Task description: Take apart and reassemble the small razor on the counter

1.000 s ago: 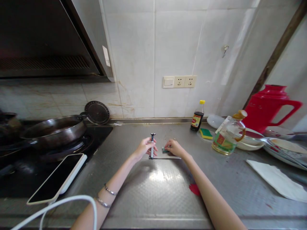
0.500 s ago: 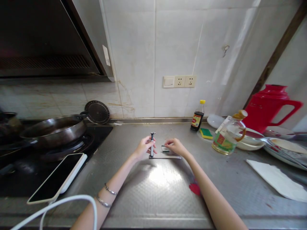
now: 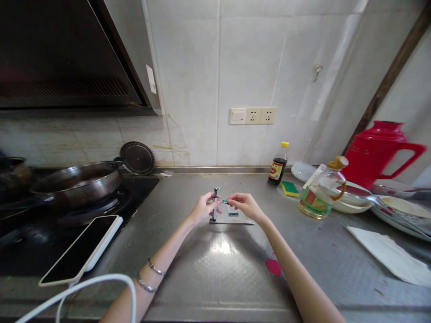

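Note:
My left hand (image 3: 204,208) is closed around a slim, upright silver-and-black handle (image 3: 215,211) with a thin crosspiece at its top, like a razor's. To its right, my right hand (image 3: 247,205) pinches a small dark green strip (image 3: 225,202) that points toward the handle and is apart from it. A second green strip (image 3: 233,213) lies on the counter in what looks like a clear holder. Just in front of it is a flat, pale, narrow piece (image 3: 235,222); the lower end of the handle is close to its left end.
On the left are a phone (image 3: 81,249) with a white cable (image 3: 101,278) and a pan (image 3: 81,179) on the cooktop. To the right stand a dark sauce bottle (image 3: 277,166), a sponge (image 3: 290,189), an oil jug (image 3: 316,197), a red flask (image 3: 377,152) and a white cloth or paper (image 3: 387,253).
My right hand has lifted a green strip up and leftward, closer to the handle. The handle has turned slightly in my left hand.

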`<state>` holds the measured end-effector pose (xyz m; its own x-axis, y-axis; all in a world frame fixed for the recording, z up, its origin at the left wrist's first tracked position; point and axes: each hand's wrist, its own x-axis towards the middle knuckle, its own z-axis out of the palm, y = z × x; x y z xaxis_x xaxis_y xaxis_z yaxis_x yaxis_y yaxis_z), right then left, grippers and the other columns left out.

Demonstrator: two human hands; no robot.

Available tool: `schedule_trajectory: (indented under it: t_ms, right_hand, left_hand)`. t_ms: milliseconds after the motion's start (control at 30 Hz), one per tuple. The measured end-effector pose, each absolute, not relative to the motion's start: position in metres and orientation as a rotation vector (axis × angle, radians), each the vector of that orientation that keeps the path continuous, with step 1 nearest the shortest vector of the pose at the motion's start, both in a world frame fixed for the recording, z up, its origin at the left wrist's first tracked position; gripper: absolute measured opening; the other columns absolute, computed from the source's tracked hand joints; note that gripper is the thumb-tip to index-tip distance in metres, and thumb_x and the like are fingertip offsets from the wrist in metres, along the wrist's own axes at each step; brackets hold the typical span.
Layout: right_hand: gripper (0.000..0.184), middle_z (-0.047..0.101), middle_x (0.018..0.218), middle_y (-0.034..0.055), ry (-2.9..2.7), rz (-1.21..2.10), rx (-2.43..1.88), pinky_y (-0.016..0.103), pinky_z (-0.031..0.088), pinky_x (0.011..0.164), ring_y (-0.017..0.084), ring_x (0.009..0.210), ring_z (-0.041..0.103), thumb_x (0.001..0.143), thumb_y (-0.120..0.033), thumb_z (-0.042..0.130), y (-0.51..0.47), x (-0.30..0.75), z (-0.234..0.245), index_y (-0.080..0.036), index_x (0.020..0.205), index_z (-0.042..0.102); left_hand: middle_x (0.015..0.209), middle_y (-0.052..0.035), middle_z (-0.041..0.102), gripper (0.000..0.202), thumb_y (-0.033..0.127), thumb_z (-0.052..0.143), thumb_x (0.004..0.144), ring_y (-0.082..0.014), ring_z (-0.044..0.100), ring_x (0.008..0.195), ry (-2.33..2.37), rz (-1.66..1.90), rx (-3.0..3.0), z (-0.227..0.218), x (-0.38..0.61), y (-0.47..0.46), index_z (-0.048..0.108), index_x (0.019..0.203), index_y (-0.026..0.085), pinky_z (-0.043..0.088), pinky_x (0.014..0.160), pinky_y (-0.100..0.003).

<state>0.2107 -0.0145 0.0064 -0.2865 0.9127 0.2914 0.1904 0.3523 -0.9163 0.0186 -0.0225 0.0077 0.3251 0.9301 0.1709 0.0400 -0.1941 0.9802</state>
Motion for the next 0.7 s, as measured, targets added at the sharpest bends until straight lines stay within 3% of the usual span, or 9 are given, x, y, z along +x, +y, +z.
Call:
schedule_trajectory:
  t_ms: [433, 700]
  right_hand:
    - [0.025, 0.070, 0.073, 0.0057, -1.848, 0.790, -0.991, 0.025, 0.045, 0.058, 0.016, 0.067, 0.061, 0.077, -0.037, 0.058, -0.022, 0.200, 0.009, -0.015, 0.079, 0.071]
    - [0.024, 0.071, 0.083, 0.0065, -1.922, 0.694, -0.953, 0.025, 0.046, 0.060, 0.017, 0.072, 0.062, 0.073, -0.034, 0.064, -0.024, 0.211, 0.016, -0.018, 0.089, 0.071]
  left_hand:
    - [0.078, -0.0023, 0.061, 0.034, 0.035, 0.064, 0.071, -0.0136, 0.063, 0.054, 0.928, 1.073, 1.550, 0.006, 0.021, -0.022, 0.051, 0.095, 0.015, 0.043, 0.040, -0.018]
    - [0.071, 0.0000, 0.060, 0.030, 0.033, 0.063, 0.072, -0.0127, 0.061, 0.050, 0.963, 1.114, 1.521, 0.007, 0.019, -0.022, 0.051, 0.093, 0.015, 0.044, 0.039, -0.019]
